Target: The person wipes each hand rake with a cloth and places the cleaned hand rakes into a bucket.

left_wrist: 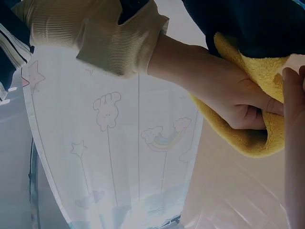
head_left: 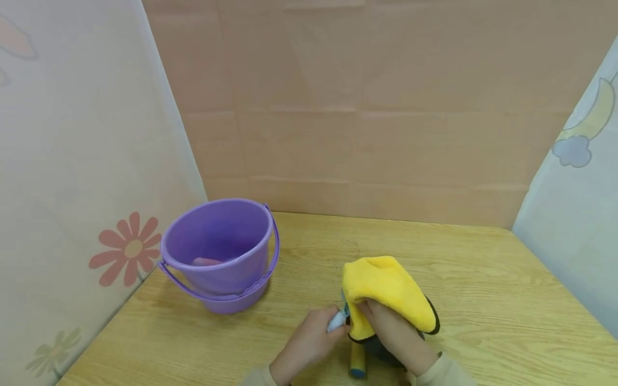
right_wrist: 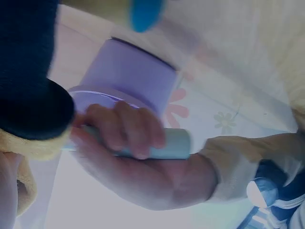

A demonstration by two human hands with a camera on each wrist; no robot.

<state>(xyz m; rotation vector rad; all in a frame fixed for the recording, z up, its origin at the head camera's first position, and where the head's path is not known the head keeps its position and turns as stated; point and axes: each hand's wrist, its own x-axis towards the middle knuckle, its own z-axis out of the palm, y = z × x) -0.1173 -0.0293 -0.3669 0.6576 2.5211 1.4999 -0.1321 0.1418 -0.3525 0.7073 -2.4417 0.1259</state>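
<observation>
My left hand (head_left: 315, 335) curls its fingers round the pale blue handle (head_left: 337, 321) of a tool whose far end is mostly hidden by a cloth. In the right wrist view this left hand (right_wrist: 128, 148) wraps the thick handle (right_wrist: 175, 144). A plush cloth (head_left: 386, 287), yellow on one face and dark on the other with black edging, drapes over the tool's end. My right hand (head_left: 393, 332) grips the cloth from below, folding it against the tool. The left wrist view shows the right hand (left_wrist: 233, 98) bunching the yellow cloth (left_wrist: 257, 148).
A purple bucket (head_left: 260, 262) with its handle hanging down stands at the left, a pinkish thing (head_left: 206, 261) inside it. Near the right forearm lies a yellow rod (head_left: 357, 358) with a blue end. A brown-covered wall (head_left: 357, 134) closes the back of the wooden table (head_left: 483, 268).
</observation>
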